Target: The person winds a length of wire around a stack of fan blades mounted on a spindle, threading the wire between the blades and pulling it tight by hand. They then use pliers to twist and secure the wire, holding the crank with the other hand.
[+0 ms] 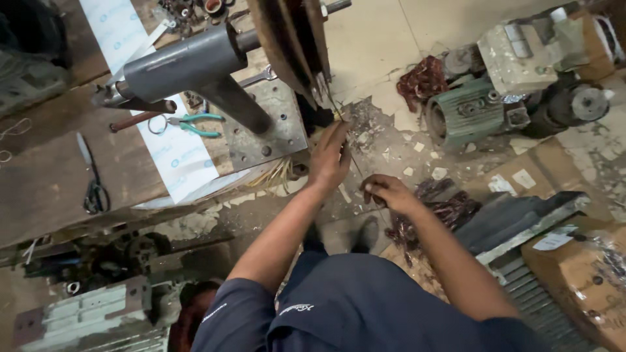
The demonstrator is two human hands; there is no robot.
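My left hand reaches up to the lower edge of a brown wooden winding former mounted on a grey machine shaft, its fingers pinching a thin wire where it meets the former. That wire runs down and right to my right hand, whose fingers are closed on the strand lower down. Both hands are over a cracked, littered floor. The wire is very fine and hard to follow between the hands.
A wooden bench at left carries green-handled pliers, black scissors and white sheeting. A green electric motor and copper coil scrap lie at right. Cardboard boxes and a finned motor housing sit close by.
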